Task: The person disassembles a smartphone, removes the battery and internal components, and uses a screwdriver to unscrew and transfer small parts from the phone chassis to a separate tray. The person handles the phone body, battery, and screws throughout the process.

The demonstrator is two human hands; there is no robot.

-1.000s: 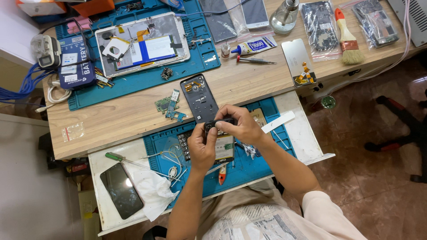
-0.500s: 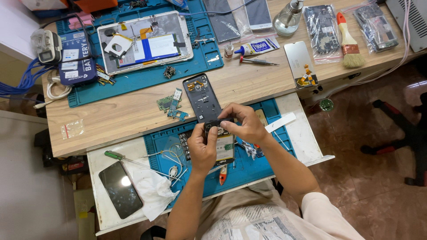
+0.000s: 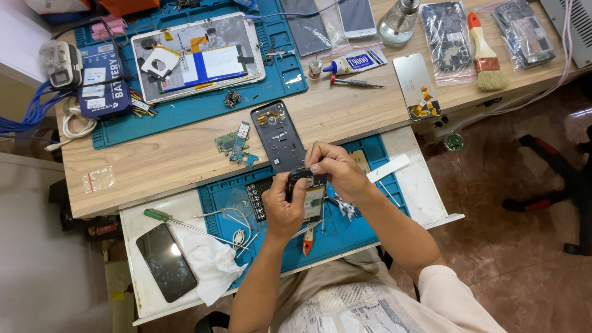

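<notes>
Overhead view of a repair bench. At the centre of the frame, the left hand [image 3: 282, 209] was closed around a small dark phone part [image 3: 306, 180], thumb pressed on its upper edge, while the right hand [image 3: 338, 171] pinched the same part from above with curled fingers. The part was held just over a blue work mat [image 3: 345, 231] on a white pull-out shelf [image 3: 425, 185], touching neither. Directly above the hands, an opened phone body [image 3: 277, 135] lay on the wooden table [image 3: 172, 154], with a small green circuit board [image 3: 233, 145] just beside it on the left. At lower left, a black phone [image 3: 165, 261] lay next to a crumpled white cloth [image 3: 213, 265] and a green-handled screwdriver [image 3: 157, 215]. In the upper left, a dismantled tablet [image 3: 197, 55] rested on a second blue mat [image 3: 283, 77]. A paintbrush [image 3: 484, 52] lay at the upper right.
</notes>
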